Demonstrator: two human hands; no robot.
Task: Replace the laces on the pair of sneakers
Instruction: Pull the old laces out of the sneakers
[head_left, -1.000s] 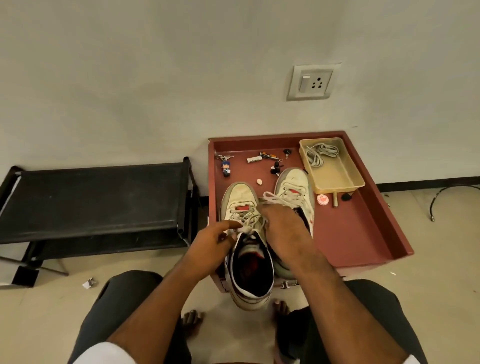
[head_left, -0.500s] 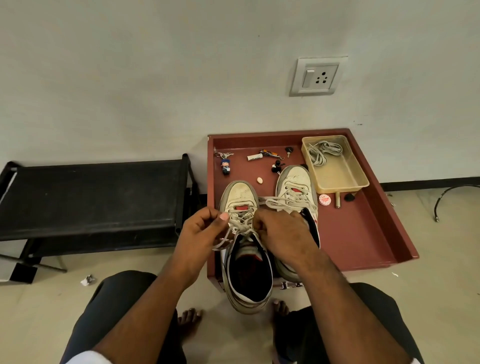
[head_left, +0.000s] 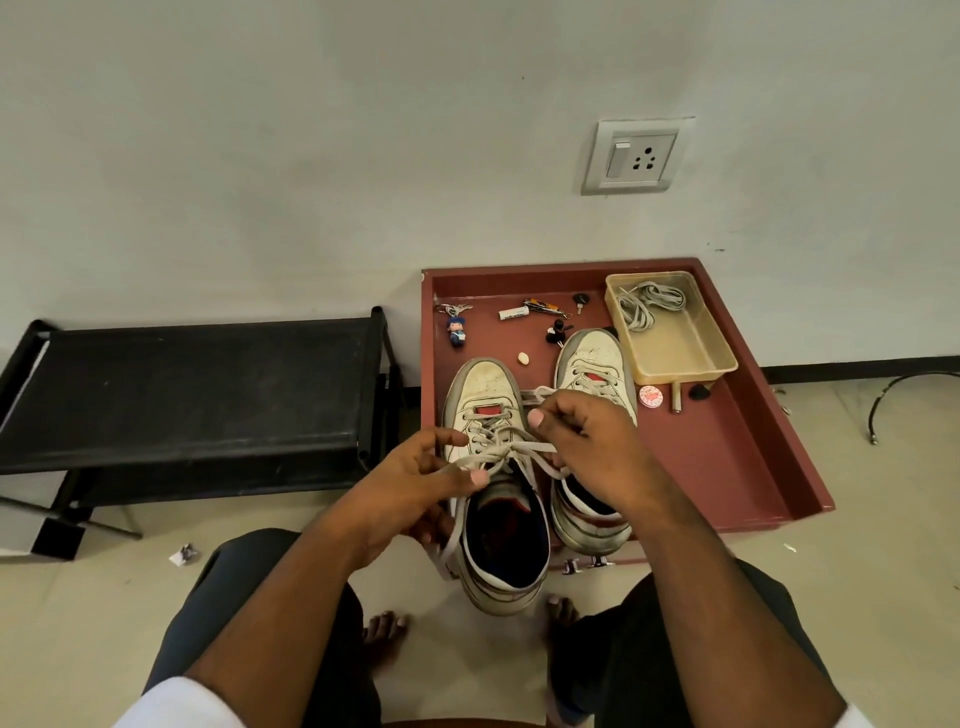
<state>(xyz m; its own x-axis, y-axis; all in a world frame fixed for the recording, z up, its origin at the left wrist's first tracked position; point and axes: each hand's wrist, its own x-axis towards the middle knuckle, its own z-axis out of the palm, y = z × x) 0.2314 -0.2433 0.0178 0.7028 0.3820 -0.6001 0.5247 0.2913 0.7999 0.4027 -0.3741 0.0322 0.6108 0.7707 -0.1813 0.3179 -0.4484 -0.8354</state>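
Two worn white sneakers stand toe-away on a red tray (head_left: 737, 467). The left sneaker (head_left: 485, 387) overhangs the tray's front edge; the right sneaker (head_left: 592, 358) stands beside it. My left hand (head_left: 415, 488) pinches one end of the left sneaker's grey lace (head_left: 498, 454) at its left side. My right hand (head_left: 587, 447) pinches the other end on the right, partly covering the right sneaker. The lace is stretched between both hands above the tongue. A bundle of spare grey laces (head_left: 649, 304) lies in a beige plastic tub (head_left: 691, 358) at the tray's back right.
Keychains, a small white tube (head_left: 513, 314), a round red-white cap (head_left: 650, 396) and other small bits lie on the tray. A black low rack (head_left: 197, 384) stands to the left. My knees and bare feet are below the tray; a wall with a socket (head_left: 636, 156) is behind.
Both hands have moved apart, left hand to the left and right hand up and right, drawing the left sneaker's lace ends outward and loosening the knot.
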